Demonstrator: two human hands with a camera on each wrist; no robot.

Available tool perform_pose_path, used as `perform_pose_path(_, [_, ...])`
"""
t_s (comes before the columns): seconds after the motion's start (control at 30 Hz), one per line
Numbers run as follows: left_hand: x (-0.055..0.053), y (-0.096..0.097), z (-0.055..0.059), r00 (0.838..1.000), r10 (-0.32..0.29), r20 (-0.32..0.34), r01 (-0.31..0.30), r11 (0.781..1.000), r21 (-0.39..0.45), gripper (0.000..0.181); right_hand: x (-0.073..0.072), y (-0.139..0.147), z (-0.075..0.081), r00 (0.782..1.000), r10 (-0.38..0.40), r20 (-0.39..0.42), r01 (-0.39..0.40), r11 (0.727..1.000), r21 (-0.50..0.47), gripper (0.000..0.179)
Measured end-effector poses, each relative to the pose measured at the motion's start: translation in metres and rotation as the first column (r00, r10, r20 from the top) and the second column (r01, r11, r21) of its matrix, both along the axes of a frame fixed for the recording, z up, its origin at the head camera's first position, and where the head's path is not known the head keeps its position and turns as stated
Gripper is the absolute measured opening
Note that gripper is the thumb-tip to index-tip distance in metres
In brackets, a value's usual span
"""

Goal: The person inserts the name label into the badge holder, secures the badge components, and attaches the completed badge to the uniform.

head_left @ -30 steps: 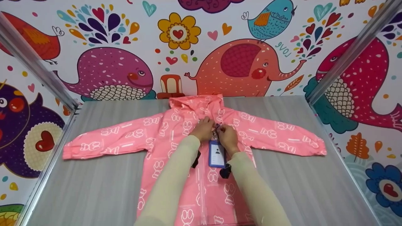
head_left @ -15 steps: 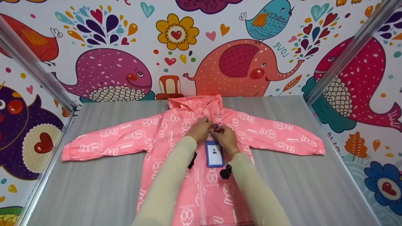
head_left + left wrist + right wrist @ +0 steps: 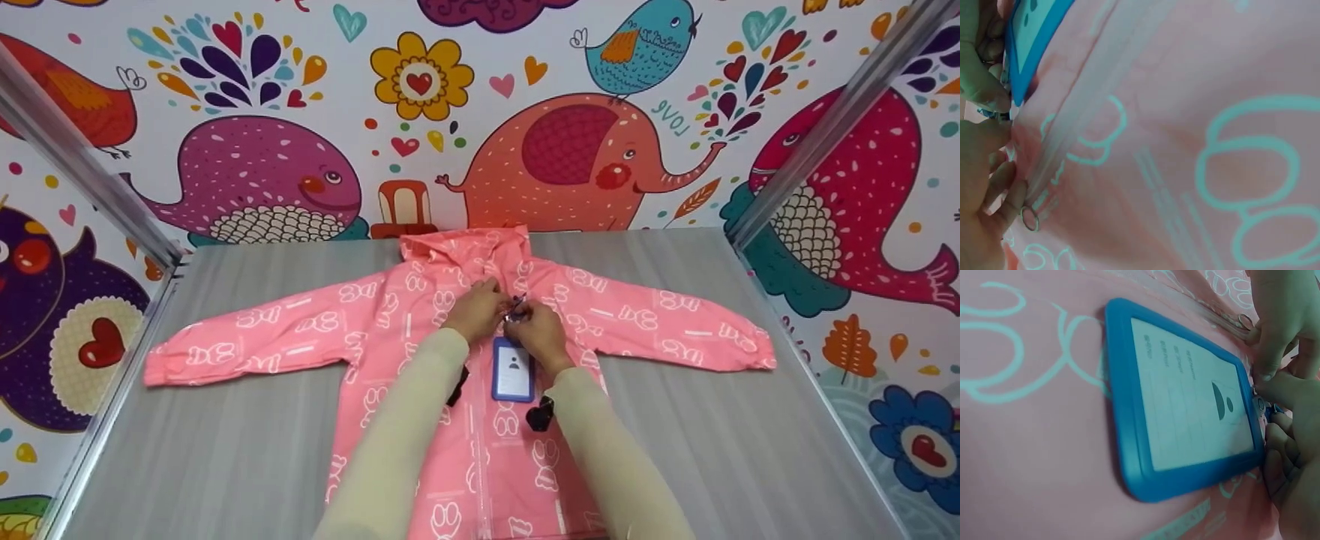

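Observation:
A pink hooded jacket (image 3: 390,360) with white line drawings lies front up, sleeves spread. Over its chest rests a blue-framed badge holder (image 3: 514,375) holding a white card. My right hand (image 3: 541,330) pinches the small clip (image 3: 1260,405) at the badge holder's top. Opposite it, my left hand (image 3: 478,311) has its fingers curled on the jacket front and grips the fabric by the clip. Both thumbs meet there and partly hide the clip. In the left wrist view, a ring-shaped zipper pull (image 3: 1037,224) lies at the left fingertips.
The jacket is spread on a grey wood-grain table (image 3: 240,450). A cartoon-printed wall (image 3: 420,165) stands behind, with metal posts (image 3: 825,120) at both back corners. A black device (image 3: 539,415) sits at my right wrist.
My hands stay at the jacket's chest, and the fingers have drawn closer together around the clip. The badge holder has shifted slightly left and hangs straighter.

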State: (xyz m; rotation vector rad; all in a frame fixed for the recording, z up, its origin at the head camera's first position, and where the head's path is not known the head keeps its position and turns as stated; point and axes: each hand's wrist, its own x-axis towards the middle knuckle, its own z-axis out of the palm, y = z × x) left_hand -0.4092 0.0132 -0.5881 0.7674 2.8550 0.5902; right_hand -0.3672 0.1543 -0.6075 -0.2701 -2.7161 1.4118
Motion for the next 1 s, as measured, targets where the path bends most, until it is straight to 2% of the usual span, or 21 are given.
perform_pose_path(0.2, [0.002,0.001,-0.003,0.997,-0.033,-0.074,0.030,0.999,-0.038,0.023,-0.001,0.003,-0.001,0.999,0.029,-0.013,-0.030,0.999,-0.037,0.018])
perform_pose_path(0.43, [0.001,0.000,-0.007,0.996,-0.030,-0.088,0.027,0.999,-0.034,0.025,-0.001,0.004,0.001,0.998,0.060,-0.018,-0.061,0.997,-0.055,0.019])
perform_pose_path(0.57, [-0.001,-0.001,-0.009,0.996,-0.023,-0.084,0.022,1.000,-0.010,0.021,-0.001,0.004,0.001,0.997,0.066,-0.038,-0.068,0.996,-0.050,0.020])
perform_pose_path(0.8, [-0.001,-0.004,-0.011,0.997,-0.023,-0.079,0.026,0.999,0.033,0.016,-0.001,0.001,-0.001,0.997,0.066,-0.039,-0.066,0.998,0.016,0.018])
perform_pose_path(1.0, [0.001,-0.003,-0.016,0.996,0.029,-0.083,-0.018,0.991,0.131,0.013,0.000,0.001,-0.001,0.997,0.054,-0.058,-0.051,0.998,0.041,0.019])
